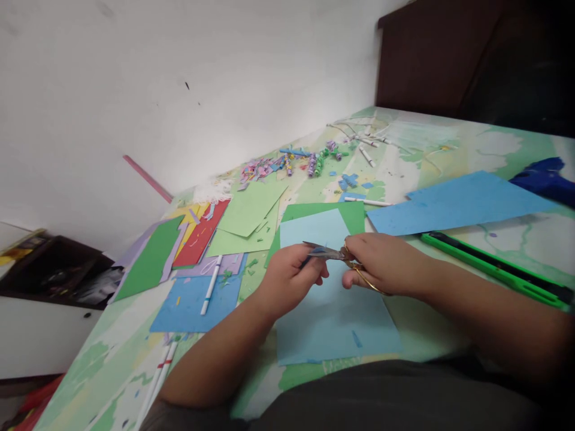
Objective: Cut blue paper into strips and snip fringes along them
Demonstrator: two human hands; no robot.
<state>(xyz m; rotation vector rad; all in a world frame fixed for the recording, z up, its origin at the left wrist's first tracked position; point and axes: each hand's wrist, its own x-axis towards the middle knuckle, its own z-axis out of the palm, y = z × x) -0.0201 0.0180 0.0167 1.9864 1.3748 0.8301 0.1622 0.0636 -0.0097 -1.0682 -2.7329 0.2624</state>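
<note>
My right hand [387,263] has its fingers in the gold-coloured handle loops of a pair of scissors [331,252]. The blades point left, slightly parted, and reach my left hand [291,280]. That hand is closed in a pinch on a small blue piece of craft sheet [320,248] at the blades, mostly hidden by the fingers. Beneath both hands lies a pale blue sheet [336,323], with a darker blue scrap [356,339] on its lower part. A green sheet [354,216] shows behind it.
A larger blue sheet [467,203] and a green-and-black tool or case [494,269] lie on the right. To the left are a red sheet [202,233], light green sheets [251,209] and a white marker [211,286]. Colourful scraps [260,170] lie along the wall.
</note>
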